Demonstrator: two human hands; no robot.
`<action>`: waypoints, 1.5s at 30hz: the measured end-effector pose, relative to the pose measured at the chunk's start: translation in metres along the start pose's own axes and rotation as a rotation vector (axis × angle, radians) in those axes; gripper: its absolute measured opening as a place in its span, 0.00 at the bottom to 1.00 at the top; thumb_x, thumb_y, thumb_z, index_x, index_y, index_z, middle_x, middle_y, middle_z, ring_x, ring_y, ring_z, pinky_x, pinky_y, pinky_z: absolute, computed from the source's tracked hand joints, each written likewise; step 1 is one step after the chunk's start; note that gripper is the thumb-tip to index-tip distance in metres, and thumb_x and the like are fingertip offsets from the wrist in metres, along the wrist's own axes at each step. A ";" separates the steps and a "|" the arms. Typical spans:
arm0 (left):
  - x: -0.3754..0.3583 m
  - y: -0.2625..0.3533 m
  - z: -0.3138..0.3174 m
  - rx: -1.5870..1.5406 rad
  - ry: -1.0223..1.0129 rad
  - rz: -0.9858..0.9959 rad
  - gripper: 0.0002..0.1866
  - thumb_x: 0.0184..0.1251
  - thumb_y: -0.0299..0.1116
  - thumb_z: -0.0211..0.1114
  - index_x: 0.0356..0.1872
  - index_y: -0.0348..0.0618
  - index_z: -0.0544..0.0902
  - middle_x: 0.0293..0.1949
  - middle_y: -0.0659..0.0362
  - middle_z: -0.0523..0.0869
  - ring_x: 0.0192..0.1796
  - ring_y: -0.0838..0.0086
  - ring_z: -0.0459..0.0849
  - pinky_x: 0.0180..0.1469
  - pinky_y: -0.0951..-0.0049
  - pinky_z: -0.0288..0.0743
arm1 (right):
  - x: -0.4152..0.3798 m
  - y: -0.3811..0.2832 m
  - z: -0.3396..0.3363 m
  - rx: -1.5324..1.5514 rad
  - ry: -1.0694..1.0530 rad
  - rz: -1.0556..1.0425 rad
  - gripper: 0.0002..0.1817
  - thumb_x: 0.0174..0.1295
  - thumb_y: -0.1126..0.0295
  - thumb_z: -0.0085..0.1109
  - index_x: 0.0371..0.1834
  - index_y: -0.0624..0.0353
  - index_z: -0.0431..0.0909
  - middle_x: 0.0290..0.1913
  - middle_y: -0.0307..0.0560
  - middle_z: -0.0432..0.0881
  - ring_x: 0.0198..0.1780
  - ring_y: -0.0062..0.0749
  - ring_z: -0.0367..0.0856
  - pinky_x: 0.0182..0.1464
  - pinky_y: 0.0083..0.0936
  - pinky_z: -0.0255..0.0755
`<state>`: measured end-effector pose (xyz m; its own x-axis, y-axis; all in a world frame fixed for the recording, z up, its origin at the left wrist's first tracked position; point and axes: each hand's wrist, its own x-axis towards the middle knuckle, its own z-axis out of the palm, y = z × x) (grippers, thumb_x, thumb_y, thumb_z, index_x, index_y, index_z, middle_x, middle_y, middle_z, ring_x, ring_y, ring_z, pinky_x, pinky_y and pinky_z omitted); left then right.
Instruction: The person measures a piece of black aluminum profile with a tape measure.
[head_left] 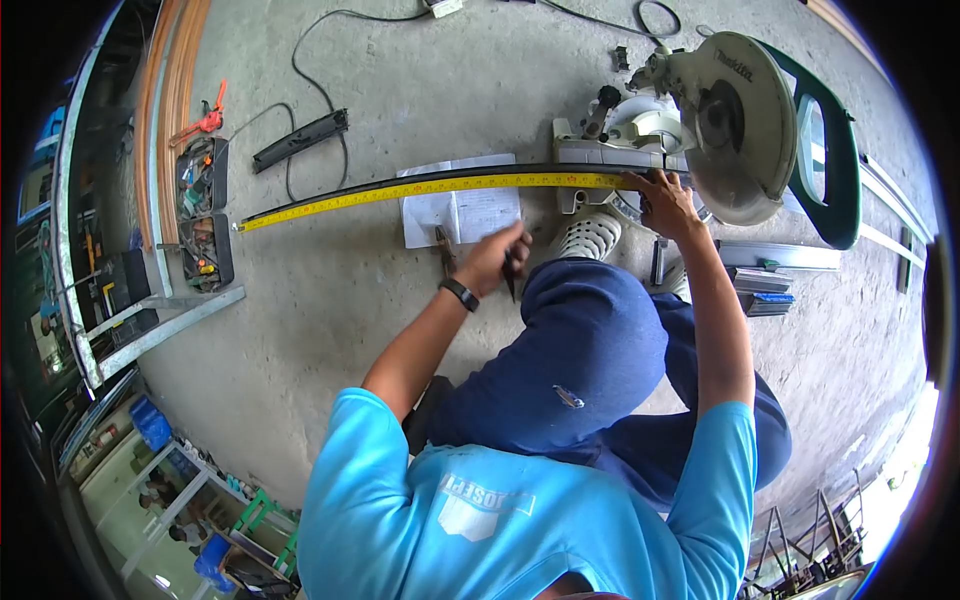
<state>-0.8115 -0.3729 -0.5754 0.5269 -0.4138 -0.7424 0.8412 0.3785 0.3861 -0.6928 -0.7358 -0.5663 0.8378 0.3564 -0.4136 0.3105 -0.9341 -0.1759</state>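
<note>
A yellow tape measure [420, 188] is stretched along a long dark metal bar [400, 179], which runs from the left to the miter saw [740, 130]. My right hand [668, 203] is closed over the bar and the tape's right end by the saw's base, its fingers bent; the tape's case is not visible. Closed around a slim black pen-like tool [511, 280], my left hand [490, 262] is slightly blurred above the floor, apart from the tape. Printed papers [428, 215] lie under the bar, and a pair of pliers [443, 240] rests at their lower edge.
Tool trays [205, 255] and an orange clamp [208, 118] sit at the left beside long brown profiles [170, 110] and a metal frame [175, 312]. A black cable [300, 60] crosses the floor. Metal profile pieces [765, 280] lie right of my legs.
</note>
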 end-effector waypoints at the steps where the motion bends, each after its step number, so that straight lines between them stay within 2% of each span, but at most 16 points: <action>1: 0.003 -0.017 0.008 0.006 0.056 0.011 0.18 0.83 0.49 0.60 0.47 0.43 0.82 0.32 0.63 0.84 0.32 0.78 0.81 0.38 0.73 0.78 | 0.000 0.000 0.002 -0.003 0.005 0.000 0.46 0.57 0.73 0.69 0.79 0.21 0.67 0.67 0.50 0.72 0.69 0.55 0.71 0.65 0.62 0.74; 3: 0.008 -0.040 0.025 0.017 0.169 0.037 0.14 0.80 0.46 0.64 0.43 0.46 0.82 0.29 0.66 0.81 0.24 0.82 0.73 0.30 0.76 0.71 | 0.000 -0.001 0.000 -0.012 -0.007 0.008 0.47 0.56 0.72 0.71 0.80 0.21 0.67 0.68 0.50 0.72 0.71 0.56 0.70 0.66 0.62 0.74; 6: 0.002 -0.030 0.025 0.016 0.240 0.027 0.10 0.80 0.43 0.66 0.42 0.48 0.83 0.29 0.68 0.80 0.25 0.84 0.71 0.30 0.79 0.67 | 0.000 -0.002 -0.004 -0.005 -0.032 0.021 0.48 0.55 0.72 0.73 0.80 0.21 0.66 0.69 0.49 0.72 0.72 0.56 0.69 0.67 0.63 0.74; 7: 0.005 -0.024 0.012 0.146 0.207 0.061 0.12 0.74 0.43 0.70 0.43 0.46 0.83 0.30 0.64 0.82 0.31 0.77 0.79 0.36 0.74 0.74 | 0.000 -0.001 -0.004 -0.020 -0.030 0.019 0.49 0.54 0.72 0.73 0.80 0.20 0.66 0.69 0.49 0.71 0.72 0.57 0.69 0.67 0.63 0.74; 10: 0.020 0.001 -0.006 1.136 0.516 0.845 0.19 0.64 0.41 0.78 0.47 0.42 0.82 0.37 0.56 0.85 0.42 0.62 0.86 0.47 0.64 0.81 | 0.000 0.000 -0.006 0.001 -0.065 0.018 0.49 0.54 0.72 0.73 0.80 0.20 0.66 0.69 0.50 0.71 0.72 0.57 0.69 0.67 0.63 0.74; 12: 0.028 0.029 -0.014 1.330 0.675 0.853 0.29 0.56 0.38 0.81 0.57 0.42 0.80 0.52 0.50 0.84 0.53 0.56 0.86 0.54 0.56 0.80 | 0.000 0.002 -0.003 0.007 -0.041 0.003 0.49 0.54 0.72 0.73 0.80 0.20 0.66 0.69 0.50 0.71 0.72 0.57 0.69 0.67 0.63 0.74; 15: 0.039 0.065 -0.018 1.553 0.716 0.647 0.33 0.55 0.34 0.80 0.62 0.44 0.78 0.62 0.49 0.79 0.58 0.50 0.85 0.56 0.53 0.81 | -0.002 0.003 -0.004 0.007 -0.019 -0.005 0.48 0.55 0.71 0.73 0.80 0.20 0.66 0.69 0.51 0.71 0.71 0.57 0.70 0.66 0.63 0.74; 18: 0.054 0.077 -0.029 1.763 0.704 0.508 0.35 0.56 0.33 0.79 0.66 0.46 0.76 0.67 0.51 0.76 0.60 0.50 0.84 0.57 0.52 0.82 | 0.000 0.001 0.003 -0.018 -0.015 0.005 0.47 0.57 0.71 0.71 0.80 0.20 0.66 0.69 0.51 0.71 0.71 0.56 0.70 0.66 0.63 0.74; 19: 0.057 0.076 -0.034 1.797 0.669 0.552 0.33 0.58 0.30 0.76 0.66 0.44 0.75 0.62 0.48 0.79 0.56 0.46 0.87 0.55 0.49 0.83 | 0.001 0.002 0.004 -0.034 -0.014 0.008 0.46 0.58 0.70 0.70 0.80 0.21 0.66 0.69 0.51 0.71 0.71 0.56 0.70 0.66 0.63 0.74; 22: 0.069 0.077 -0.044 1.812 0.694 0.511 0.31 0.60 0.31 0.75 0.66 0.48 0.76 0.63 0.49 0.80 0.58 0.47 0.85 0.57 0.49 0.82 | -0.003 -0.007 -0.003 -0.066 -0.024 0.035 0.45 0.60 0.70 0.68 0.80 0.21 0.66 0.69 0.51 0.71 0.72 0.56 0.70 0.66 0.63 0.73; 28: 0.070 0.089 -0.048 1.858 0.580 0.508 0.23 0.63 0.33 0.74 0.58 0.47 0.78 0.56 0.49 0.83 0.53 0.45 0.87 0.53 0.47 0.82 | -0.004 -0.016 -0.012 -0.052 -0.049 0.066 0.42 0.61 0.71 0.65 0.79 0.24 0.68 0.67 0.50 0.74 0.70 0.56 0.71 0.66 0.64 0.72; 29: 0.064 0.090 -0.047 1.850 0.562 0.591 0.21 0.63 0.32 0.74 0.56 0.47 0.79 0.53 0.48 0.84 0.51 0.46 0.87 0.52 0.47 0.82 | -0.004 -0.018 -0.015 -0.052 -0.067 0.068 0.41 0.62 0.72 0.65 0.79 0.24 0.69 0.67 0.50 0.74 0.70 0.56 0.72 0.65 0.64 0.72; 31: 0.065 0.092 -0.051 1.843 0.547 0.606 0.21 0.63 0.32 0.74 0.56 0.47 0.79 0.52 0.48 0.84 0.51 0.46 0.87 0.51 0.47 0.83 | 0.000 -0.019 -0.016 -0.050 -0.068 0.060 0.39 0.63 0.72 0.62 0.78 0.23 0.69 0.66 0.50 0.74 0.69 0.56 0.73 0.65 0.63 0.73; 35: 0.070 0.083 -0.057 1.822 0.591 0.629 0.19 0.63 0.31 0.73 0.54 0.46 0.80 0.51 0.48 0.85 0.50 0.46 0.88 0.50 0.47 0.83 | 0.000 -0.016 -0.013 -0.025 -0.051 0.037 0.40 0.62 0.71 0.64 0.78 0.23 0.68 0.64 0.49 0.74 0.68 0.57 0.73 0.63 0.63 0.73; 45: 0.074 0.080 -0.060 1.793 0.592 0.644 0.20 0.62 0.29 0.72 0.55 0.44 0.80 0.52 0.47 0.86 0.49 0.45 0.88 0.50 0.47 0.83 | -0.002 -0.014 -0.006 -0.062 -0.014 0.031 0.43 0.61 0.71 0.66 0.81 0.25 0.66 0.66 0.49 0.73 0.69 0.57 0.71 0.63 0.64 0.73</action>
<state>-0.7125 -0.3239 -0.6320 0.9650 -0.1625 -0.2059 -0.0824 -0.9330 0.3503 -0.6962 -0.7232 -0.5573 0.8409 0.3276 -0.4308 0.3125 -0.9438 -0.1077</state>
